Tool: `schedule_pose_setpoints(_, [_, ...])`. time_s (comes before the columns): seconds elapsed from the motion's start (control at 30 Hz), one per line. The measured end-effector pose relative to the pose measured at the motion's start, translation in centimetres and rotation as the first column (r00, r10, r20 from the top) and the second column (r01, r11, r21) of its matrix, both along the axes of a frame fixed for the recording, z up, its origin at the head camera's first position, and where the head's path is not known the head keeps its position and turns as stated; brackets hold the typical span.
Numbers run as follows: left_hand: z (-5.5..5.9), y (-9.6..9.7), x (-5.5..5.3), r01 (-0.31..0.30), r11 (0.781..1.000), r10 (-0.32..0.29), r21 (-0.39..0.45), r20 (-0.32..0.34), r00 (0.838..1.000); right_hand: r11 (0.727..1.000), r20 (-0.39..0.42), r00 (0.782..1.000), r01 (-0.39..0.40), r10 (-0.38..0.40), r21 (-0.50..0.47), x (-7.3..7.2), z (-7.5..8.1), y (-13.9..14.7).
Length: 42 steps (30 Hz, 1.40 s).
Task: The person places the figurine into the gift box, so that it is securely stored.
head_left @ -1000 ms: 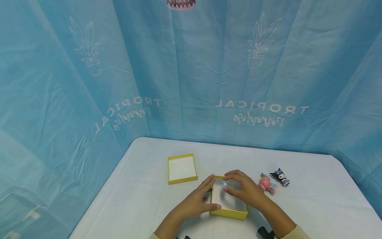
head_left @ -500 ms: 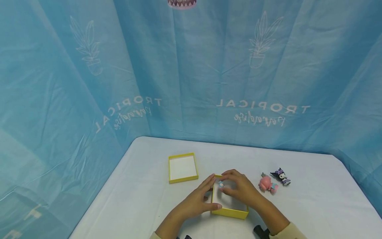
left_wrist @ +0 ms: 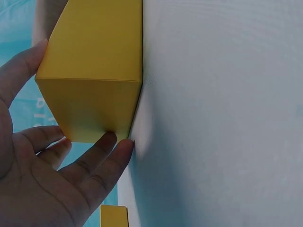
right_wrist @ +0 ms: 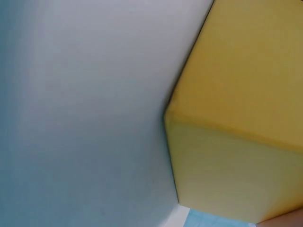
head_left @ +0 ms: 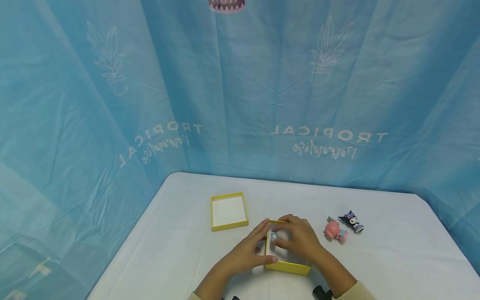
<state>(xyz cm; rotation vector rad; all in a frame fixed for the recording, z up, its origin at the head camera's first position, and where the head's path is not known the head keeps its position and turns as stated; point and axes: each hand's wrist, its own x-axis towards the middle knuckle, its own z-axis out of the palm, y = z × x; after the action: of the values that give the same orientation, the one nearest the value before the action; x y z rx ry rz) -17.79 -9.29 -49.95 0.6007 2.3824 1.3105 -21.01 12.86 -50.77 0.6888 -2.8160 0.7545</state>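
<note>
A yellow box [head_left: 288, 268] with a white inside stands uncovered on the table. My left hand [head_left: 241, 254] holds it at the left side, the thumb over the front edge. In the left wrist view, fingertips [left_wrist: 110, 138] press on the yellow wall [left_wrist: 90, 106]. My right hand [head_left: 303, 239] reaches over the box and pinches a small blue-and-pink figurine [head_left: 274, 236] between thumb and fingers, near the box's left wall. The right wrist view shows just the box's outer walls [right_wrist: 236, 165]; the figurine is hidden there.
Behind the left hand lies a shallow yellow lid [head_left: 229, 211], white side up. To the right of the box are a pink figurine [head_left: 333, 230] and a black-and-purple figurine [head_left: 352, 221]. A blue printed curtain [head_left: 240, 104] hangs behind the white table [head_left: 165, 237].
My right hand has moved left across the box with the small figurine and now sits slightly lower. The left hand and the box have stayed put.
</note>
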Motion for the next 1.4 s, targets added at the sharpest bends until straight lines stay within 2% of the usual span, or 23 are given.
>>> schedule_pose_setpoints(0.23, [-0.1, 0.1, 0.0, -0.016, 1.0, 0.016, -0.007, 0.022, 1.0, 0.999, -0.013, 1.0, 0.009, -0.008, 0.042, 0.1, -0.1, -0.3])
schedule_pose_setpoints(0.43, [-0.3, 0.1, -0.1, -0.013, 1.0, 0.013, -0.004, 0.011, 1.0, 0.996, 0.011, 0.999, 0.03, -0.031, 0.089, -0.1, -0.2, -0.3])
schedule_pose_setpoints(0.83, [-0.2, 0.0, -0.2, -0.009, 1.0, 0.009, 0.002, 0.011, 1.0, 0.986, -0.009, 0.998, 0.055, -0.054, 0.159, -0.2, -0.1, -0.8])
schedule_pose_setpoints(1.2, [-0.2, 0.0, -0.1, -0.015, 1.0, 0.015, 0.009, 0.019, 1.0, 0.978, -0.02, 0.998, 0.062, -0.059, 0.197, 0.0, 0.0, -1.2])
schedule_pose_setpoints(1.4, [-0.2, 0.0, 0.0, -0.012, 1.0, 0.011, 0.016, 0.019, 1.0, 0.981, -0.011, 0.998, 0.064, -0.063, 0.181, 0.1, 0.1, -1.2])
